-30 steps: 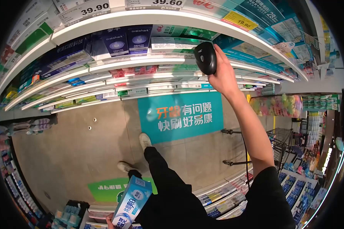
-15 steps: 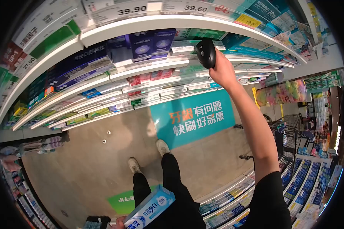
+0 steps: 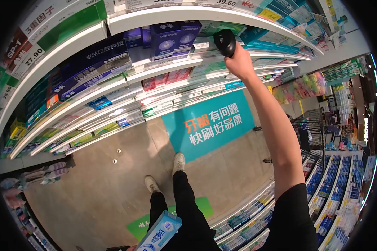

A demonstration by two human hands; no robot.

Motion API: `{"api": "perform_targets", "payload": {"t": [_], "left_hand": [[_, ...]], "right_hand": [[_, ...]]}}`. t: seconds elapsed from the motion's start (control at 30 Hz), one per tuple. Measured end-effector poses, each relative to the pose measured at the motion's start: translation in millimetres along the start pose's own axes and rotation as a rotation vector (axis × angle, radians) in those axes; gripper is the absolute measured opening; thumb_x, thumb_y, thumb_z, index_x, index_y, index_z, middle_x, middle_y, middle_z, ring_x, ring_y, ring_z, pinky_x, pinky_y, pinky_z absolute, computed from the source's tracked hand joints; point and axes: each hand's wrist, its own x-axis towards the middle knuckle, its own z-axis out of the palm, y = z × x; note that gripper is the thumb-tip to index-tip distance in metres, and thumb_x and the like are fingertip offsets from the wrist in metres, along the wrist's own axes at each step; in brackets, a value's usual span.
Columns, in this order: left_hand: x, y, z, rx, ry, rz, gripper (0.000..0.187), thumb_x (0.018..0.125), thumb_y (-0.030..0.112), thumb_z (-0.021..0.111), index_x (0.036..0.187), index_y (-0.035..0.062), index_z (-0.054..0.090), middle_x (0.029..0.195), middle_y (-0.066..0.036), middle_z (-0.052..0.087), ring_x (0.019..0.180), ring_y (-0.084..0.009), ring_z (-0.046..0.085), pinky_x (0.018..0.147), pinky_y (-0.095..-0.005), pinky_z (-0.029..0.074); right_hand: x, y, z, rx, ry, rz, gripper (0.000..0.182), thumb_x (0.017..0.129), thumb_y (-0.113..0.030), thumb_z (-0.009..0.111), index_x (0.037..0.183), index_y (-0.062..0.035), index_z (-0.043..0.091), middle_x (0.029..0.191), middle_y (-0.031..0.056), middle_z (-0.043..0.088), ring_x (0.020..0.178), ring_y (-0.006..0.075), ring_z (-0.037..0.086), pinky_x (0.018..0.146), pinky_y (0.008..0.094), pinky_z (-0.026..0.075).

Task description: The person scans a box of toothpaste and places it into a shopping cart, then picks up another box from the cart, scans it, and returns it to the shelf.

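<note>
My right hand (image 3: 239, 62) is wrapped round a black handheld barcode scanner (image 3: 224, 42), the arm stretched out to the shelf. The scanner's head is in front of the shelf edge, just right of two purple oralshark boxes (image 3: 166, 42). Low in the view, a light blue toothpaste box (image 3: 162, 229) with white and dark lettering is tilted in front of my legs. Only a bit of my left hand (image 3: 131, 248) shows at the bottom edge, against the lower end of this box; most of its fingers are out of view.
Curved white shelves (image 3: 155, 74) of boxed oral care goods run across the top. Below them a teal floor sticker (image 3: 209, 129) lies before my shoes (image 3: 178, 164). To the right are a black wire cart (image 3: 308, 129) and another low shelf of boxes (image 3: 255, 213).
The view has shifted a little, and the shelves appear turned slightly. My right hand with the scanner sits slightly higher and further left. The toothpaste box has sunk lower in view.
</note>
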Motion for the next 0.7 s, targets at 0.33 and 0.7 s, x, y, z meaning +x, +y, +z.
{"api": "perform_targets", "payload": {"t": [0.33,0.7], "left_hand": [[-1,18,18,0.054,0.074,-0.007,0.044,0.092,0.038,0.045,0.112,0.0005,0.056,0.110,-0.014,0.061,0.103,-0.0299,0.058,0.090,-0.0434,0.045],[2,30,17,-0.005,0.051,-0.123,0.040,0.092,0.038,0.044,0.110,0.0047,0.058,0.104,-0.009,0.064,0.096,-0.0263,0.061,0.078,-0.0402,0.050]], "right_hand": [[2,5,9,0.071,-0.100,0.008,0.043,0.064,-0.008,0.057,0.106,-0.0030,0.054,0.092,0.0250,0.062,0.094,0.0426,0.057,0.083,0.0442,0.046],[-1,0,11,0.078,-0.071,0.028,0.038,0.065,-0.009,0.058,0.102,-0.0029,0.055,0.090,0.0238,0.063,0.093,0.0425,0.057,0.082,0.0438,0.046]]}}
